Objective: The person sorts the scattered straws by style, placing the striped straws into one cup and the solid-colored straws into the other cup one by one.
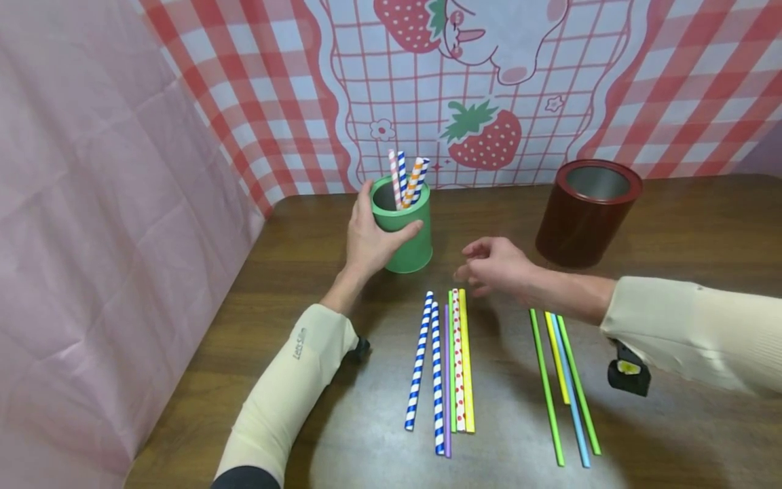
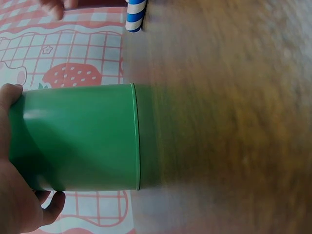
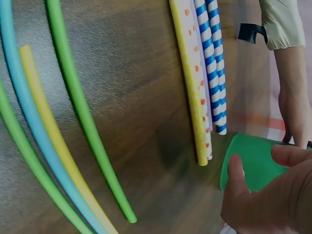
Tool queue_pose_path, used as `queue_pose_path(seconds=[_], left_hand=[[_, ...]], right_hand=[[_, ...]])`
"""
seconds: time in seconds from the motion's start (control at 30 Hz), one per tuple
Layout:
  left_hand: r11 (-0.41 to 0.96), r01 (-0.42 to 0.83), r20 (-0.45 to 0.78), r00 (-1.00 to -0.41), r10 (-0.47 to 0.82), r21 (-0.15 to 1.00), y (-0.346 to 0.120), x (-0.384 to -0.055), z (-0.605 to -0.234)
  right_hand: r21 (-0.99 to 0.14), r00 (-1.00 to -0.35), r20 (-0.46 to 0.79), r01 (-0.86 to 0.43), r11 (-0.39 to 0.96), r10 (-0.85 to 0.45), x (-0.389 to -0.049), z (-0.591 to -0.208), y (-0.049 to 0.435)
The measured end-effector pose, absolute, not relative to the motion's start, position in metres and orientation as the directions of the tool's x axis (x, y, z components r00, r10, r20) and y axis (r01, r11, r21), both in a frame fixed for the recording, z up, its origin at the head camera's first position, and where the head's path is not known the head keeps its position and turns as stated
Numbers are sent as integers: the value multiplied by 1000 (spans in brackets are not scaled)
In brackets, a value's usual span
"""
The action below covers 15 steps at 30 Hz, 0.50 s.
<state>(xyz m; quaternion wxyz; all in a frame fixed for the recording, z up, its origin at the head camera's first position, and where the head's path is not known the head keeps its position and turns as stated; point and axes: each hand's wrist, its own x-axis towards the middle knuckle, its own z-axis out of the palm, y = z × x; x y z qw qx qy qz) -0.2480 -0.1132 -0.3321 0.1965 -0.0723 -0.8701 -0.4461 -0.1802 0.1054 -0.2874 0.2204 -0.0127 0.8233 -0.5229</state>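
1. Firmly, the left hand [image 1: 373,238] grips the green can [image 1: 412,252], thumb across its near side, fingers around its left side.
2. Right of the green can and apart from it, the right hand [image 1: 499,265] is partly open, its fingers loosely bent, thumb and fingertips apart, gripping nothing.
3. Inside the green can lean four striped straws [image 1: 413,182]: one pink, two blue, one orange.
4. Nearer the person than the green can lies a row: a blue-striped pair [image 1: 419,360], then purple [image 1: 448,407], green [image 1: 452,339], red-dotted [image 1: 458,360] and yellow [image 1: 466,360] straws.
5. Farther right of the green can lie four plain straws [image 1: 545,380]: two green, one blue, one yellow.
6. Well right of the green can stands the red can [image 1: 577,234], upright.
7. Behind the green can hangs a strawberry-print sheet [image 1: 366,88].
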Motion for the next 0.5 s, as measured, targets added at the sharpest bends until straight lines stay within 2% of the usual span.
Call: queue_pose_path(seconds=[0.3, 0.5], left_hand=[[598, 328, 438, -898, -44, 732, -113, -249, -332], [592, 331, 439, -898, -42, 735, -114, -248, -332]], right_hand=[[-790, -809, -518, 329, 518, -277, -174, -300, 111], [-771, -797, -539, 337, 541, -272, -171, -315, 111]])
